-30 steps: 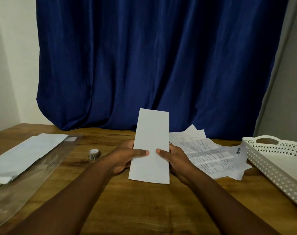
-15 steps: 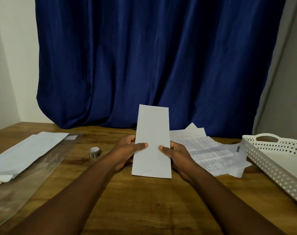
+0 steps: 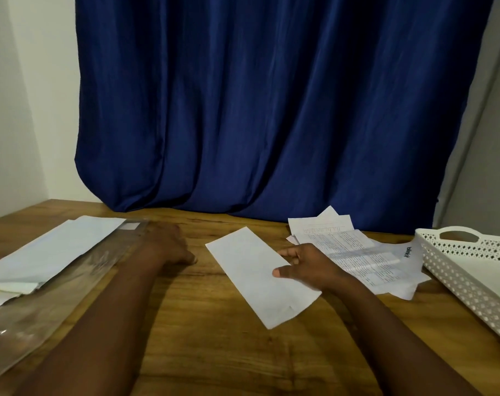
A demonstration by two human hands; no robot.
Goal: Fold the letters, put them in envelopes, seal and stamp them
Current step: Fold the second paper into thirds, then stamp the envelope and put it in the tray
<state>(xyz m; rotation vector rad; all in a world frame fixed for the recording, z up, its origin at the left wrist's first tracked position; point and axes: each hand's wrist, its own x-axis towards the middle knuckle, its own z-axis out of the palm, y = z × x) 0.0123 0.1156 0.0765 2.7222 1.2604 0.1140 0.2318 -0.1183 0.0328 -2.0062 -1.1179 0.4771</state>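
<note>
Now only the right hand [image 3: 308, 270] holds the folded letter [image 3: 257, 277], low over the wooden table [image 3: 214, 352].

Its thumb presses on top of the letter's right edge and the fingers lie beneath, so the sheet slants from upper left to lower right with its near corner down by the table. The left hand [image 3: 168, 247] is well apart from the letter, fingers curled, resting at the edge of a clear plastic sleeve [image 3: 43, 304] with white envelopes [image 3: 51, 250] lying on it; whether it grips anything I cannot tell. Behind the right hand lies a pile of printed sheets [image 3: 357, 252]; their text is too small to read, but one sheet carries a dark word that looks like "blinkit". A white perforated tray [image 3: 454, 270] sits at far right, before a blue curtain [image 3: 271, 110].
</note>
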